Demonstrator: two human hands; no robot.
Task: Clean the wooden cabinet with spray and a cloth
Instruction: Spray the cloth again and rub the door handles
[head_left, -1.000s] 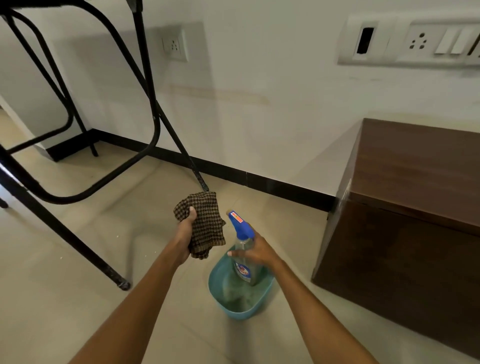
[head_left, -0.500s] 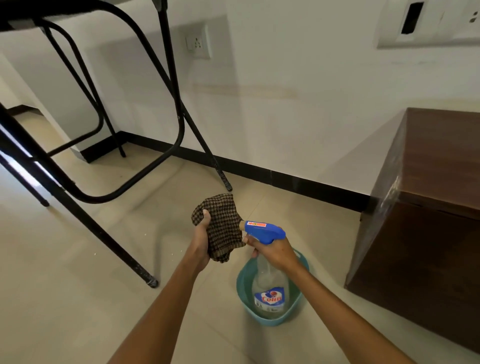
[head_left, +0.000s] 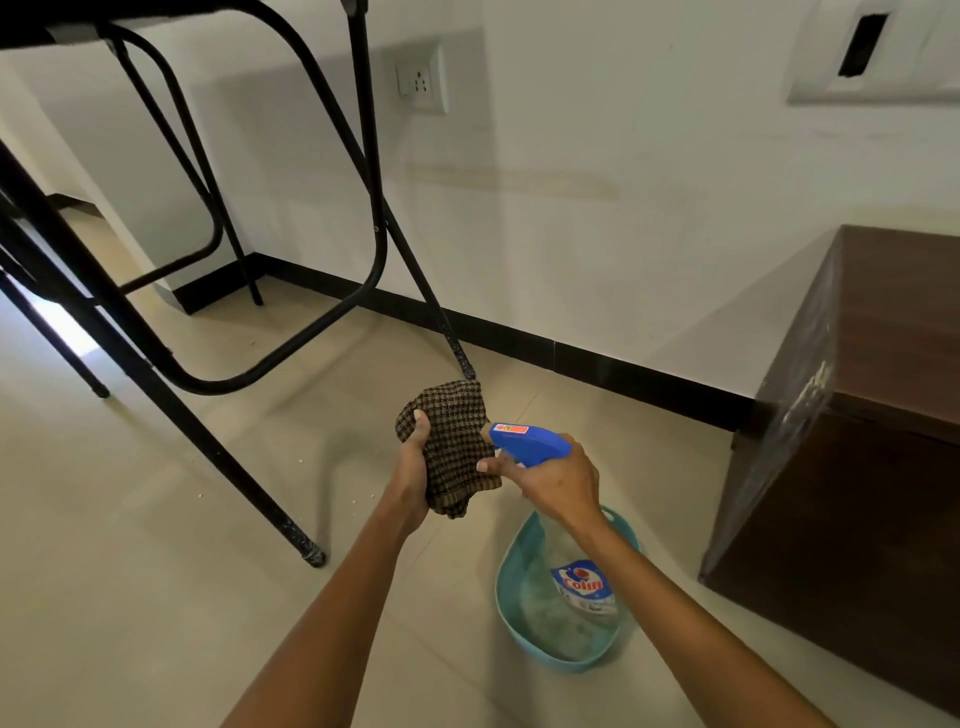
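Observation:
My left hand (head_left: 413, 478) grips a bunched brown checked cloth (head_left: 457, 447) in mid-air at the centre. My right hand (head_left: 558, 480) holds a clear spray bottle (head_left: 584, 587) by its neck, a finger on the trigger. Its blue nozzle head (head_left: 530, 441) points left and almost touches the cloth. The dark wooden cabinet (head_left: 857, 457) stands on the floor at the right, well apart from both hands.
A teal plastic basin (head_left: 511, 623) sits on the tiled floor under the bottle. A black metal folding table frame (head_left: 244, 374) stands at the left, one leg foot (head_left: 311, 556) near my left arm. White wall with a black skirting board (head_left: 597, 364) behind.
My right hand has lifted the spray bottle out of the basin and turned its nozzle toward the cloth. The view has shifted left and down; the cloth hand stayed about where it was.

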